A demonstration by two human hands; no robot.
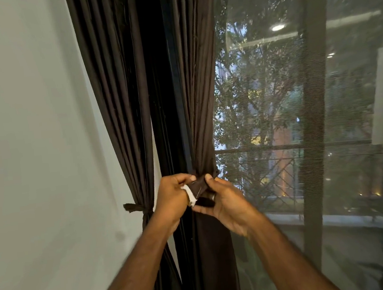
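A pale wall [31, 138] fills my left side. To the right is a tall window [261, 78] behind a fine mesh screen, with a dark upright frame post [309, 108]. Trees and a balcony railing [271, 172] show dimly through the glass. Between wall and window hang two dark brown curtains. The left curtain [119, 93] is gathered low down by a knotted tie [135, 208] and lies against the wall. The right curtain [197, 97] is bunched at the same height, just in front of me.

Around that bunch runs the tie-back band [201, 187], dark cloth with a white end [190, 195]. My left hand [172, 194] pinches the band near that white end, fingers [184, 177] curled in tight. My right hand [227, 202] grips the band from the other side, with the thumb on top and the fingers curled underneath. The two hands are almost touching.
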